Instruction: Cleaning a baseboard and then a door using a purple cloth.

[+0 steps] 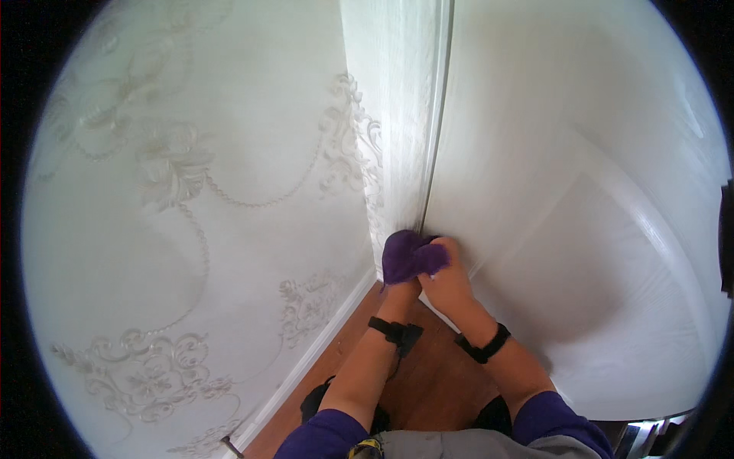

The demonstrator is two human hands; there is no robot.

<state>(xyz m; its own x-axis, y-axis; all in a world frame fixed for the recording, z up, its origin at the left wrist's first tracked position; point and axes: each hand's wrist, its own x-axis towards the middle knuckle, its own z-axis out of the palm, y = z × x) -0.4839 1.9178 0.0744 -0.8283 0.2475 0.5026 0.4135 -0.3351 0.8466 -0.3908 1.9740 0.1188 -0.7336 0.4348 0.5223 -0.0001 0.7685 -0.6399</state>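
Note:
A purple cloth [404, 257] covers my left hand [405, 290], so only its wrist end shows and its fingers are hidden. The cloth is up against the lower part of the white door frame [407, 143], beside the edge of the white door [516, 143]. My right hand [450, 282] is close against the left one, its fingers curled on a fold of the same cloth. That hand is next to the door's face. Both wrists wear black straps.
On the left rises a white wall [252, 246] with raised ornament, a white baseboard [321, 356] at its foot. A small door stop [231, 446] sticks out low on the left. Reddish-brown flooring [430, 378] lies below my arms. The door's panel fills the right side.

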